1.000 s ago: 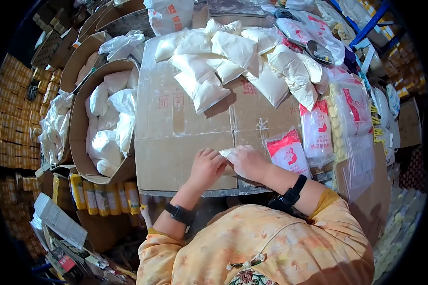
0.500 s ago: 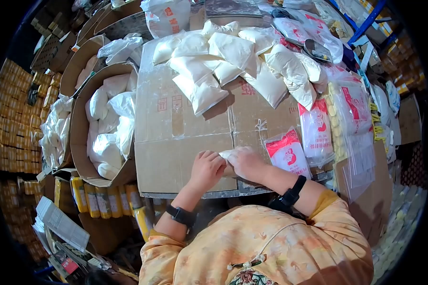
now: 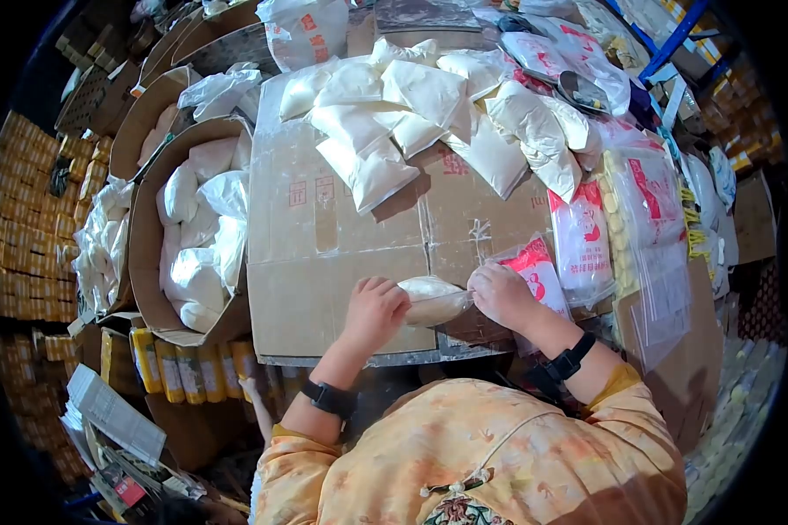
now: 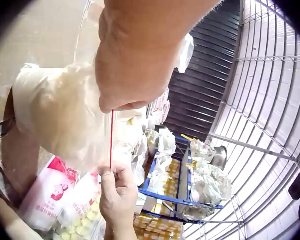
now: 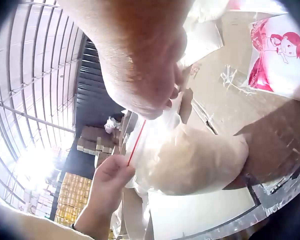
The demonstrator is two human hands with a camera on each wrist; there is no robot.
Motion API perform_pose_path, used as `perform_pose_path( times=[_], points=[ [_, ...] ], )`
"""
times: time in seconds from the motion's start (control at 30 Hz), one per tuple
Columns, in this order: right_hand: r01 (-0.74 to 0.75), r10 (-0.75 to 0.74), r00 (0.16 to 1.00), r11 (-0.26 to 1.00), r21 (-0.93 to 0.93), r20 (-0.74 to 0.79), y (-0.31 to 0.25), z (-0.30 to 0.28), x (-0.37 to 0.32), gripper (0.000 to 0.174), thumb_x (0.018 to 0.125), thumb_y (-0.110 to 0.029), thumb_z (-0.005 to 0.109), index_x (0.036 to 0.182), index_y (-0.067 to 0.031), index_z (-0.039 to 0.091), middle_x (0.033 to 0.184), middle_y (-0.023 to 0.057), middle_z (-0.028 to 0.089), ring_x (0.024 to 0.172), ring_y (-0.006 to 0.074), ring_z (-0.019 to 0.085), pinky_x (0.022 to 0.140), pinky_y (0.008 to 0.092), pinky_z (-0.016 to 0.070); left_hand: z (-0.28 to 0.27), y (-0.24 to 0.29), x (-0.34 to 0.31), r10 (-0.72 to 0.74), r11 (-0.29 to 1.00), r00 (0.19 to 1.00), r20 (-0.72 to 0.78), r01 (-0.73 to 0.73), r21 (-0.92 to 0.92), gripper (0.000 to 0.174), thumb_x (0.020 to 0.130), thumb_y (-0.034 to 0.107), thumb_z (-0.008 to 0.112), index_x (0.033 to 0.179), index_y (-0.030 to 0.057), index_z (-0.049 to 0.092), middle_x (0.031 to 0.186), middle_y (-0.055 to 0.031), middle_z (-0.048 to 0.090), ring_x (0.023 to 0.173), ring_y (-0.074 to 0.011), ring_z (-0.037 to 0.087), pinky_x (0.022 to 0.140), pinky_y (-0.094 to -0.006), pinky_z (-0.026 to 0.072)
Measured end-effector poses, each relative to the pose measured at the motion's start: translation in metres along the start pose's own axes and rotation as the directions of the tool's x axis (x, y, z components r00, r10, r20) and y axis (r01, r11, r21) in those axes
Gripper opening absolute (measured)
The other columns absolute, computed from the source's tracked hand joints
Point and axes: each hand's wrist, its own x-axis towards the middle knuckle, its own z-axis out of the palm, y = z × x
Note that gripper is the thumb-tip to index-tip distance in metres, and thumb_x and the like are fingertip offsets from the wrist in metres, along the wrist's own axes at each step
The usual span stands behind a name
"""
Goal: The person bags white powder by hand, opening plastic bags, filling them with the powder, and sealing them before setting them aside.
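A clear zip-lock bag [image 3: 433,306] plump with off-white powder hangs between both hands, close over the cardboard near the person's edge of the table. My left hand [image 3: 376,312] pinches one top corner. At the opposite corner, my right hand [image 3: 502,296] grips the bag's edge with its fingers curled. A red zip line runs straight from hand to hand in the left wrist view, above the bulging powder [image 4: 60,110]. The right wrist view has the left hand [image 5: 107,182] with thumb and fingers together on the end of that line.
Filled powder bags [image 3: 425,92] lie heaped across the far side of the cardboard tabletop [image 3: 324,262]. Red-and-white bag packs [image 3: 582,241] lie at the right. A deep carton [image 3: 140,254] of white bags stands left, above yellow-wrapped packages [image 3: 188,367].
My right hand has slid right, away from the left hand, drawing the bag's top out between them. More of the powder-filled bag now shows. The left hand has barely moved.
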Motion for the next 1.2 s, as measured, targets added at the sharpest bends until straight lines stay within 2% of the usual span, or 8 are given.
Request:
perform_pose_path(
  times=[0.07, 0.17, 0.3, 0.5, 0.6, 0.73, 0.87, 1.2],
  points=[
    [-0.021, 0.021, 1.000, 1.000, 0.019, -0.006, -0.002, -0.001, -0.002, 0.006, 0.071, -0.009, 0.057, 0.077, -0.0079, 0.056, 0.077, 0.0081, 0.055, 0.078, 0.0263, 0.055, 0.069, 0.0366, 0.0465, 0.001, -0.001, 0.000, -0.018, 0.999, 1.000, 0.003, 0.018, 0.044, 0.005, 0.073, 0.012, 0.062, 0.074, 0.0095, 0.057, 0.079, -0.0046, 0.058, 0.085, -0.0237, 0.054, 0.081, -0.0367, 0.0391],
    [-0.047, 0.049, 0.998, 0.996, 0.078, -0.033, -0.011, -0.002, -0.001, 0.006, 0.072, -0.007, 0.055, 0.077, -0.0075, 0.056, 0.076, 0.0090, 0.056, 0.077, 0.0275, 0.056, 0.070, 0.0372, 0.0468, 0.003, 0.010, 0.011, 0.085, 0.984, 0.996, 0.007, -0.085, 0.157, 0.004, 0.073, 0.014, 0.060, 0.073, 0.0111, 0.057, 0.077, -0.0033, 0.057, 0.083, -0.0222, 0.054, 0.081, -0.0367, 0.0389],
    [-0.076, 0.085, 0.994, 0.988, 0.134, -0.063, -0.016, 0.006, 0.000, 0.009, 0.071, -0.006, 0.056, 0.080, -0.0055, 0.055, 0.080, 0.0116, 0.057, 0.081, 0.0304, 0.056, 0.073, 0.0390, 0.0468, 0.023, 0.029, 0.031, 0.177, 0.968, 0.983, 0.058, -0.184, 0.172, 0.011, 0.070, 0.020, 0.062, 0.074, 0.0115, 0.058, 0.073, -0.0018, 0.055, 0.081, -0.0201, 0.055, 0.083, -0.0368, 0.0385],
    [-0.099, 0.107, 0.993, 0.985, 0.145, -0.050, -0.015, 0.004, -0.005, 0.013, 0.071, -0.005, 0.055, 0.084, -0.0043, 0.054, 0.085, 0.0137, 0.058, 0.084, 0.0313, 0.056, 0.072, 0.0383, 0.0476, 0.036, 0.049, 0.044, 0.134, 0.982, 0.991, 0.026, -0.136, 0.135, 0.015, 0.067, 0.022, 0.063, 0.075, 0.0113, 0.057, 0.075, -0.0022, 0.055, 0.082, -0.0194, 0.055, 0.082, -0.0363, 0.0390],
    [-0.112, 0.111, 0.994, 0.986, 0.125, 0.014, -0.016, -0.001, -0.006, 0.012, 0.072, -0.005, 0.055, 0.084, -0.0051, 0.055, 0.084, 0.0122, 0.058, 0.083, 0.0301, 0.056, 0.071, 0.0377, 0.0479, 0.039, 0.047, 0.042, 0.147, 0.982, 0.989, 0.004, -0.146, 0.123, 0.014, 0.066, 0.021, 0.063, 0.074, 0.0114, 0.056, 0.075, -0.0022, 0.055, 0.082, -0.0194, 0.055, 0.081, -0.0361, 0.0396],
    [-0.090, 0.102, 0.992, 0.983, 0.162, -0.068, -0.015, 0.002, -0.003, 0.010, 0.071, -0.004, 0.057, 0.080, -0.0052, 0.053, 0.079, 0.0099, 0.056, 0.078, 0.0296, 0.057, 0.066, 0.0381, 0.0473, 0.025, 0.031, 0.029, 0.186, 0.970, 0.982, 0.025, -0.187, 0.154, 0.013, 0.066, 0.019, 0.063, 0.073, 0.0121, 0.054, 0.075, -0.0021, 0.055, 0.082, -0.0192, 0.055, 0.080, -0.0361, 0.0407],
    [-0.121, 0.134, 0.990, 0.970, 0.208, -0.046, -0.010, -0.003, -0.002, 0.006, 0.073, -0.006, 0.055, 0.079, -0.0063, 0.055, 0.079, 0.0093, 0.057, 0.080, 0.0287, 0.056, 0.069, 0.0376, 0.0472, 0.006, 0.002, 0.004, 0.059, 0.985, 0.998, -0.035, -0.052, 0.165, 0.007, 0.068, 0.013, 0.060, 0.072, 0.0114, 0.054, 0.075, -0.0042, 0.055, 0.078, -0.0228, 0.056, 0.075, -0.0371, 0.0431],
    [-0.209, 0.211, 0.977, 0.946, 0.246, 0.019, -0.007, -0.011, -0.003, 0.006, 0.075, -0.009, 0.056, 0.080, -0.0054, 0.055, 0.078, 0.0101, 0.058, 0.076, 0.0308, 0.056, 0.067, 0.0385, 0.0466, -0.020, -0.033, -0.041, -0.144, 0.979, 0.989, 0.018, 0.140, 0.151, 0.006, 0.072, 0.008, 0.060, 0.073, 0.0089, 0.054, 0.075, -0.0053, 0.055, 0.077, -0.0257, 0.056, 0.071, -0.0362, 0.0432]
  ],
)
